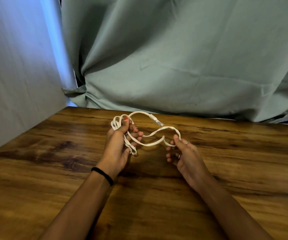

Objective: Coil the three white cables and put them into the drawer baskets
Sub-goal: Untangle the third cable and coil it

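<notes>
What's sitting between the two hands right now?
In the head view, only a slack stretch of the white cable spans from the left hand to the right hand, above bare wooden table.

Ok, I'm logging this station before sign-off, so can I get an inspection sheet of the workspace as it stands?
Surface: wooden table, dark-grained.
Job's things: one white cable, partly coiled, held above the table; drawer baskets not seen.
Clutter: nothing seen.
Grippers: left hand grips the coiled loops; right hand pinches the loose stretch.
Cables: clear connector hangs free between the hands; no other cables seen.
Surroundings: green cloth behind, pale cloth on the left.
</notes>
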